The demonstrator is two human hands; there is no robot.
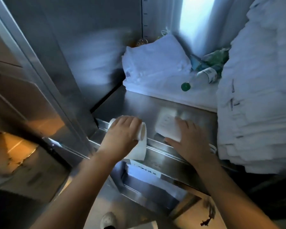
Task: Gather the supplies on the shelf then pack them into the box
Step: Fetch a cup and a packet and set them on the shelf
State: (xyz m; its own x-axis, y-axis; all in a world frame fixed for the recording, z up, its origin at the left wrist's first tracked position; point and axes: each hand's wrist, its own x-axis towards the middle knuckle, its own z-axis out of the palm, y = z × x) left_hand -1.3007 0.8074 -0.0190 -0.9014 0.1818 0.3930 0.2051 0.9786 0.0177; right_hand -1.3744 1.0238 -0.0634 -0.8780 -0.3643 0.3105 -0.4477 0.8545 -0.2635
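Observation:
My left hand (121, 129) grips a white toilet paper roll (142, 133) at the front edge of the steel shelf (139, 104); a loose sheet of it hangs down over the shelf lip. Just to the right, my right hand (191, 139) holds a small white paper packet (168, 128), fingers over its right side and thumb under its lower edge. Farther back on the shelf lie a stack of folded white linen (153, 71) and a clear bottle with a green cap (198, 79) on its side.
A tall pile of folded white towels (257, 96) fills the right side of the shelf. A green plastic bag (216, 58) sits behind the bottle. A steel cabinet wall (82, 55) stands at left. A labelled lower shelf (147, 177) lies below, and a cardboard box (196, 212) on the floor.

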